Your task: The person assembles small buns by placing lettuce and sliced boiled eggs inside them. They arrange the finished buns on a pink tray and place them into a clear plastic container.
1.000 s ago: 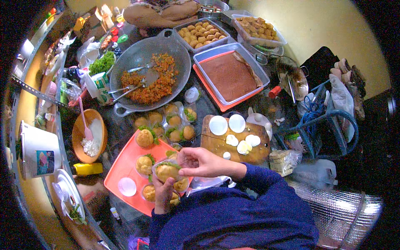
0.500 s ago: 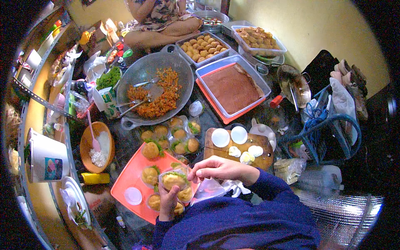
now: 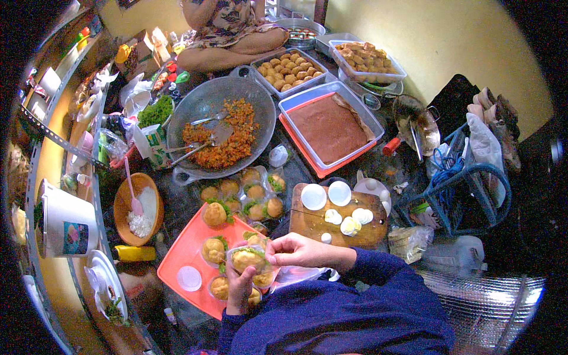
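A golden filled bun [image 3: 248,258] with green lettuce at its edge sits in a clear plastic cup. My left hand [image 3: 239,289] is closed around it from below. At its right side, my right hand [image 3: 305,251] has thumb and fingers pinched together, touching the cup's edge; what lies between the fingertips is hidden. Beneath both hands, an orange-red tray [image 3: 183,260] carries several more filled buns [image 3: 213,250] and a round white lid [image 3: 189,278]. Just beyond my right hand is a wooden cutting board [image 3: 305,220] with egg slices [image 3: 351,226] and two white round dishes [image 3: 313,196].
Ahead stands a large grey wok [image 3: 195,94] of orange filling [image 3: 236,148] with spoons. Beyond are plastic boxes of brown fried pieces [image 3: 290,71] and a box with a brown sheet [image 3: 325,127]. A rice bowl [image 3: 120,219] is left; a blue rack [image 3: 503,177], right. Another person's legs [image 3: 236,53] are behind.
My right hand has lowered slightly and come in against the bun's cup, uncovering a small white piece at the cutting board's near edge. My left hand keeps hold of the bun.
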Demonstrator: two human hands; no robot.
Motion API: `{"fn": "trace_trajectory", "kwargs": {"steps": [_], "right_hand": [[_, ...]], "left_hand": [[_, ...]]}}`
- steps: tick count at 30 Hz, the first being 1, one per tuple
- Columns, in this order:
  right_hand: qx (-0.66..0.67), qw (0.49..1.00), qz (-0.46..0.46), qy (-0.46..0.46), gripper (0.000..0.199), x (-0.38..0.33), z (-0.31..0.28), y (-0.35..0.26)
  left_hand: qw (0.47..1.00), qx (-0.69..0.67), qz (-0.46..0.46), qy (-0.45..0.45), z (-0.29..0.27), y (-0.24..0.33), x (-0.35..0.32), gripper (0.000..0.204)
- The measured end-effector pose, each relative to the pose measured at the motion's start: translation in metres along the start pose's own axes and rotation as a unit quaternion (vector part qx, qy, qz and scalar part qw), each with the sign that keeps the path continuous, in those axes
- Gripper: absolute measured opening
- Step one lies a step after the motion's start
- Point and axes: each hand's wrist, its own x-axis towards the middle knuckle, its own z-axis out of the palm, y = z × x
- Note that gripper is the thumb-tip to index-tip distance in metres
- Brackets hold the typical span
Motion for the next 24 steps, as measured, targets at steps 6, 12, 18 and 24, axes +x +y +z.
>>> {"fn": "trace_trajectory", "kwargs": {"steps": [6,12,18,24], "right_hand": [[-0.042,0.999,-0.007,-0.019,0.026,-0.005,0.011,-0.006],[-0.070,0.996,-0.038,-0.034,0.017,-0.011,0.023,-0.028],[-0.209,0.967,-0.124,0.082,0.011,-0.015,0.043,-0.034],[-0.221,0.962,-0.128,0.099,0.011,-0.022,0.055,-0.044]], "left_hand": [[0.998,-0.018,-0.004,-0.056,-0.003,0.002,0.000,0.076],[0.996,-0.029,0.002,-0.090,-0.001,0.008,-0.004,0.078],[0.995,-0.005,0.014,-0.100,-0.007,0.010,-0.003,0.075],[0.991,-0.026,0.020,-0.128,-0.009,0.011,-0.010,0.071]]}}
